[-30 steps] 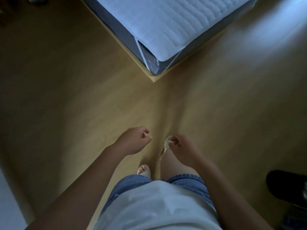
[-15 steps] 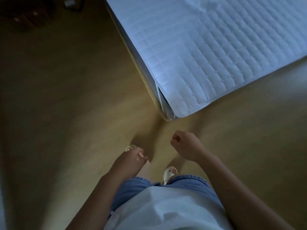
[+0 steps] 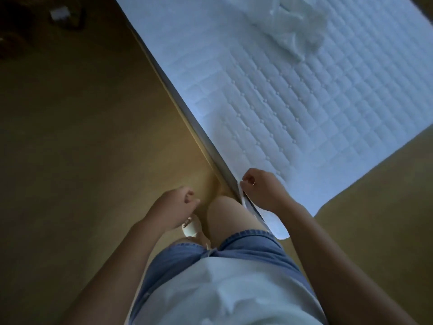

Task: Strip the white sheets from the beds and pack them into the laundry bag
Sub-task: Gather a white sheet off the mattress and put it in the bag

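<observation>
Wood floor (image 3: 82, 160) is spreading out to the left of both hands, dim and yellowish. Ahead of the right hand (image 3: 262, 191), a bed (image 3: 187, 109) is running away on a slant, and a white quilted sheet (image 3: 293, 113) is covering its top. The right hand is resting at the near corner of the sheet, its fingers curling in and pinching the sheet's edge. Far beyond that hand, crumpled linen (image 3: 297, 31) is lying on the sheet. The left hand (image 3: 173, 207) is hovering over the floor, apart from the bed, fingers curling in and holding nothing. A bare knee (image 3: 225, 214) is showing between the hands, and a pale slipper (image 3: 191, 227) is peeking out just below the left hand.
</observation>
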`<control>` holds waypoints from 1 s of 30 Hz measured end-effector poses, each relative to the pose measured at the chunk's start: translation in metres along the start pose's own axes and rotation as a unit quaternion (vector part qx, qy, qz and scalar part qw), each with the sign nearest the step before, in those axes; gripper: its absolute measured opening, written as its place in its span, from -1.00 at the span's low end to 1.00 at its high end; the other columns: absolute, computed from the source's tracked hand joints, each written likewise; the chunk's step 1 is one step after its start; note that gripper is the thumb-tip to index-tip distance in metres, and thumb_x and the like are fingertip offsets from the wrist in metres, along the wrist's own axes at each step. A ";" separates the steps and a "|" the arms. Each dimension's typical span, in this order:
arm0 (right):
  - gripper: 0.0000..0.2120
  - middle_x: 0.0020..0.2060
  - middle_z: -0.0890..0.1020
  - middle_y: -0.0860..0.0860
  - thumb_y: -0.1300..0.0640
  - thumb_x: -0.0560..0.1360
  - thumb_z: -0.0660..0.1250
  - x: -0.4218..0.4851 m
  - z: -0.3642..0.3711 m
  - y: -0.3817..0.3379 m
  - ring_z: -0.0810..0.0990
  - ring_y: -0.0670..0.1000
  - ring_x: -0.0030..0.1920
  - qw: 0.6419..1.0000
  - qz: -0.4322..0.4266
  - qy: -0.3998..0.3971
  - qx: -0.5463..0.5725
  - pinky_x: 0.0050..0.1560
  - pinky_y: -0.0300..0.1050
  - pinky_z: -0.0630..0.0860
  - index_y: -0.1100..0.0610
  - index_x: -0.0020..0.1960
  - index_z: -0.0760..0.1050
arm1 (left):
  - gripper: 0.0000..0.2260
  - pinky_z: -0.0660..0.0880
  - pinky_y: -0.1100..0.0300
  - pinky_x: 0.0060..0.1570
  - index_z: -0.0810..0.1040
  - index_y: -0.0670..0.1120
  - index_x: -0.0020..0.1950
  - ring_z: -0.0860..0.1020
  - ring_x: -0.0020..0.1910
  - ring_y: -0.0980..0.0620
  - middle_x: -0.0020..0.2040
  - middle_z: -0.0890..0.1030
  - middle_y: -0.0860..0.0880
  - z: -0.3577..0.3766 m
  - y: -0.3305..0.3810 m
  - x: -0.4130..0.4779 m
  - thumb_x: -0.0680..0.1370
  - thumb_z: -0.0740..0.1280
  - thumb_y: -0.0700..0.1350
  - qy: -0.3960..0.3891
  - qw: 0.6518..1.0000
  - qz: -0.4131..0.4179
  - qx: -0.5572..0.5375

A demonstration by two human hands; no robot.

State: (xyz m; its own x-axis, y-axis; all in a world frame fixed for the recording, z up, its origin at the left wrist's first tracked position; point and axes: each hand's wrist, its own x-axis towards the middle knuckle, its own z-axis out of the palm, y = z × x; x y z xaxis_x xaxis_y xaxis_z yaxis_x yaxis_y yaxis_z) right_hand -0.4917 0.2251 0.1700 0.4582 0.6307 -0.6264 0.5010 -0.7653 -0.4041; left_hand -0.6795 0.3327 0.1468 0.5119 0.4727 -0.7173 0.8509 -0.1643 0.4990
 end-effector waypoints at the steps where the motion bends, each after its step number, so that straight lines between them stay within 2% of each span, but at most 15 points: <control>1: -0.85 -0.12 0.57 0.05 0.09 0.56 0.20 0.013 -0.006 -0.006 0.53 0.09 -0.12 1.000 0.009 0.002 0.008 -0.09 -0.04 0.48 0.14 -0.02 0.49 | -0.65 0.40 0.20 -0.01 0.44 -0.05 0.35 0.48 0.03 0.07 0.19 0.55 -0.02 -0.015 0.007 0.016 0.60 0.24 0.03 -0.007 1.000 0.008 0.002; 6: -0.89 -0.11 0.56 0.03 0.09 0.57 0.21 0.103 -0.033 -0.040 0.50 0.04 -0.13 0.999 0.031 -0.013 0.036 -0.12 -0.08 0.44 0.10 0.00 0.46 | -0.67 0.44 0.18 -0.02 0.44 -0.02 0.34 0.51 0.03 0.07 0.05 0.52 0.07 -0.078 0.036 0.104 0.60 0.24 0.03 -0.048 0.998 0.020 0.022; 8: -0.84 -0.07 0.57 0.03 0.09 0.58 0.19 0.148 -0.051 -0.053 0.49 0.03 -0.13 0.998 0.029 -0.004 0.055 -0.15 -0.13 0.41 0.13 0.08 0.48 | -0.66 0.43 0.20 -0.05 0.43 -0.02 0.35 0.51 0.02 0.07 0.05 0.52 0.07 -0.104 0.055 0.143 0.60 0.23 0.04 -0.061 0.997 0.024 0.041; 13: -0.72 0.10 0.57 0.04 0.06 0.60 0.17 0.258 -0.111 -0.091 0.52 0.05 0.03 0.994 0.056 0.006 0.089 -0.06 -0.13 0.40 0.13 0.25 0.45 | -0.66 0.47 0.14 0.06 0.43 -0.03 0.36 0.53 0.06 0.02 0.08 0.53 0.03 -0.187 0.118 0.246 0.60 0.22 0.02 -0.079 0.992 0.033 0.090; 17: -0.72 0.11 0.57 0.03 0.06 0.59 0.18 0.339 -0.143 -0.116 0.51 0.04 0.03 0.990 0.072 0.024 0.118 -0.05 -0.15 0.39 0.13 0.25 0.46 | -0.63 0.40 0.14 0.13 0.37 -0.06 0.40 0.49 0.19 -0.03 0.25 0.51 -0.02 -0.241 0.166 0.346 0.60 0.22 -0.01 -0.054 0.989 0.061 0.125; 20: -0.69 0.18 0.53 0.06 0.07 0.58 0.19 0.394 -0.155 -0.125 0.49 0.07 0.15 0.987 0.083 0.036 0.130 0.06 -0.11 0.41 0.15 0.28 0.44 | -0.59 0.39 0.09 0.19 0.30 -0.06 0.45 0.45 0.27 -0.08 0.37 0.41 -0.07 -0.263 0.195 0.414 0.61 0.22 -0.02 -0.032 0.984 0.093 0.150; 23: -0.59 0.31 0.42 0.13 0.09 0.56 0.23 0.469 -0.175 -0.124 0.33 0.14 0.32 0.980 0.103 0.126 0.116 0.25 -0.04 0.30 0.17 0.38 0.35 | -0.50 0.34 0.01 0.31 0.22 -0.08 0.50 0.33 0.38 -0.15 0.46 0.32 -0.11 -0.279 0.226 0.497 0.58 0.24 -0.08 0.022 0.967 0.156 0.199; 26: -0.43 0.43 0.26 0.14 0.06 0.53 0.27 0.552 -0.202 -0.115 0.19 0.19 0.41 0.964 0.141 0.203 0.101 0.37 0.01 0.20 0.12 0.49 0.20 | -0.44 0.24 -0.01 0.36 0.16 -0.09 0.53 0.21 0.45 -0.16 0.53 0.21 -0.08 -0.284 0.255 0.580 0.56 0.25 -0.10 0.034 0.943 0.220 0.248; 30: -0.30 0.54 0.00 0.10 -0.04 0.53 0.27 0.649 -0.238 -0.103 -0.06 0.21 0.52 0.957 0.163 0.234 0.051 0.46 0.10 0.04 -0.03 0.56 -0.01 | -0.39 0.11 -0.03 0.43 0.02 -0.09 0.57 0.03 0.54 -0.13 0.59 0.01 -0.06 -0.287 0.282 0.669 0.59 0.23 -0.08 0.037 0.902 0.286 0.322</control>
State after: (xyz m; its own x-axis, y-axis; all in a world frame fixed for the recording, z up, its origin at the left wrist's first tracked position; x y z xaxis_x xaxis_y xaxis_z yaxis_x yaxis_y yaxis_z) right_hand -0.0711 0.7444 -0.0363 0.8685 0.3263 -0.3731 0.2119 -0.9249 -0.3157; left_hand -0.1309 0.8507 -0.0527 0.9002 0.2030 -0.3853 0.3535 -0.8573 0.3743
